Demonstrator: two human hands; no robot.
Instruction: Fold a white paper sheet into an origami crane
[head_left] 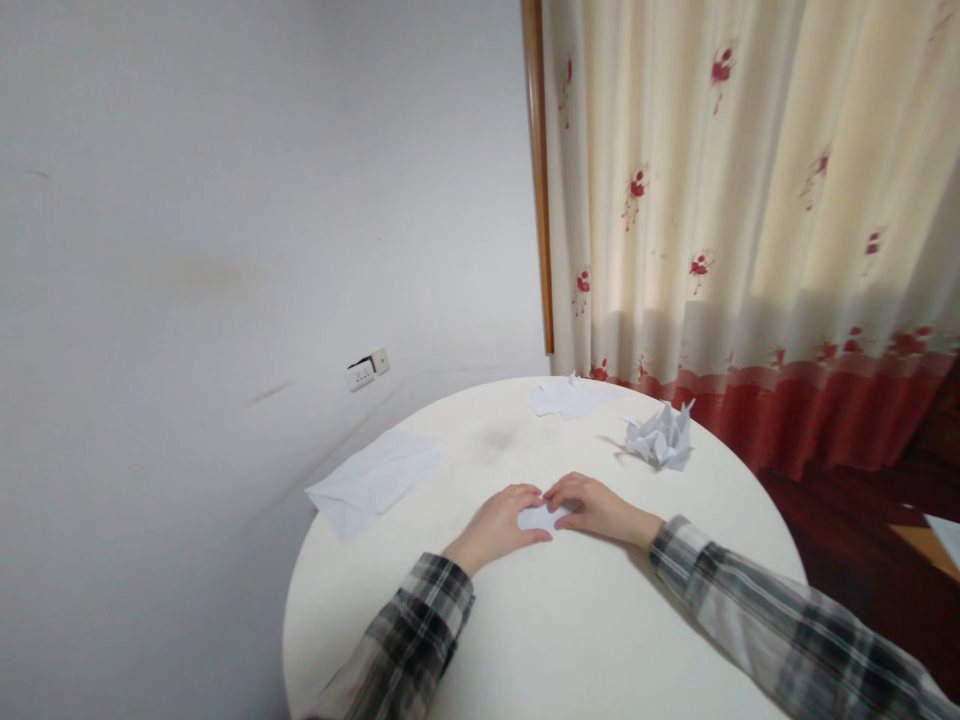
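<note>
A small piece of folded white paper (pixel 538 517) lies on the round white table (pixel 555 640), between my two hands. My left hand (pixel 504 524) curves around its left side, thumb at the near edge and fingers at the far edge. From the right, my right hand (pixel 592 508) grips the paper's other side, with thumb and fingers bent over it. The fingers partly cover the paper, so its full shape is hidden. Both hands rest low, close to the tabletop.
White paper sheets (pixel 379 475) lie at the table's left edge. Flat paper scraps (pixel 562 398) are at the far edge. A cluster of folded paper pieces with pointed tips (pixel 661 438) stands at the right. A wall with a socket (pixel 361 375) and a floral curtain (pixel 712 220) stand behind.
</note>
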